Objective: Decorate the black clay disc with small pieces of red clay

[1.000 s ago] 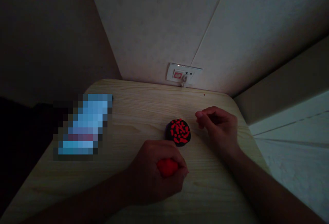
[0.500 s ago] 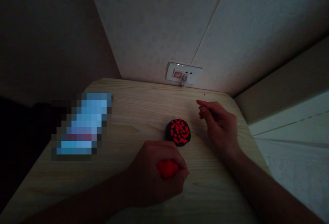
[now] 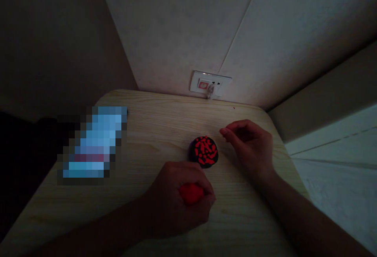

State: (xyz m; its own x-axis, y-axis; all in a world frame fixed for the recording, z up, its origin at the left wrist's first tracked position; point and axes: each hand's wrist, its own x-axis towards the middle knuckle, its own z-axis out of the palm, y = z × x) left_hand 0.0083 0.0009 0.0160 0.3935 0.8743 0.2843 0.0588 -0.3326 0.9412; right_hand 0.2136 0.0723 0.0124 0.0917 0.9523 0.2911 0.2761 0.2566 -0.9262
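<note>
My left hand (image 3: 179, 198) is wrapped round a soft-looking red lump (image 3: 192, 193), perhaps modelling clay, which shows between thumb and forefinger. Just beyond it on the table sits a round black disc (image 3: 206, 144), its top dotted with many small red bits and strips. My right hand (image 3: 250, 143) hovers to the right of the disc, apart from it. Its thumb and forefinger are pinched together, pointing left; whatever is between the tips, if anything, is too small to make out.
A pale wood-grain table (image 3: 156, 123) stands against the wall. A blurred, lit device (image 3: 100, 135) lies at its left. On the wall behind is a socket plate (image 3: 210, 83) with a plug in it. A tiny red speck (image 3: 234, 108) lies near the back edge.
The right hand's extended forefinger has curled in to meet the thumb, and the fingertips have come slightly nearer the disc. The left hand keeps its hold on the red lump.
</note>
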